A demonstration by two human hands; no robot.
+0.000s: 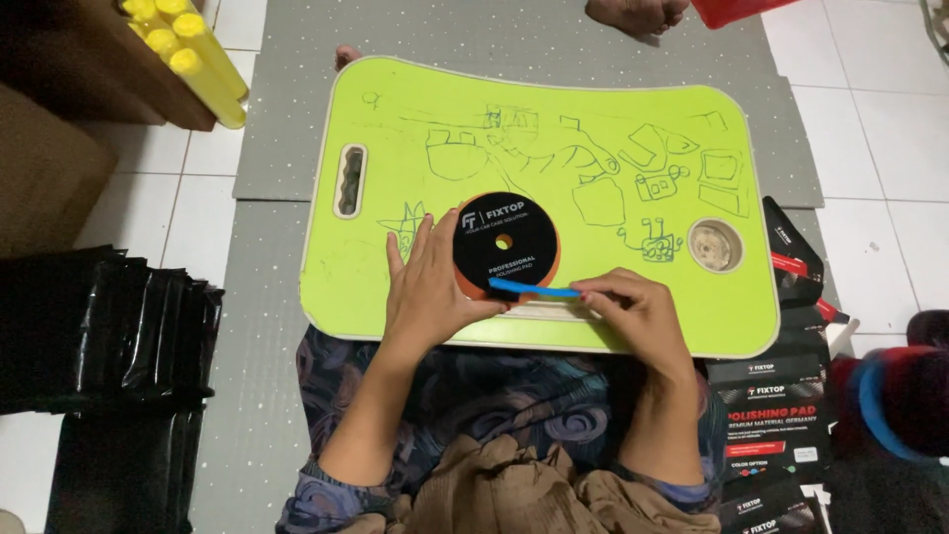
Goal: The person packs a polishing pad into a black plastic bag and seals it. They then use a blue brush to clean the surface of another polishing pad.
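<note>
From my feed the light was dim and came from overhead, falling brightest on the lime-green lap desk (633, 119) (its surface almost glowed). The left corners sank into murky shadow, the black plastic bags (99, 326) showed faint glare, and focus was slightly soft.

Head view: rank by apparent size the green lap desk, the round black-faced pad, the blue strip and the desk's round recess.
1. green lap desk
2. round black-faced pad
3. blue strip and round recess: too alike to rank

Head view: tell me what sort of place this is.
Probably a home floor used for packing work: white floor tiles, a grey mat, a green lap desk and stacked black printed cartons.
</note>
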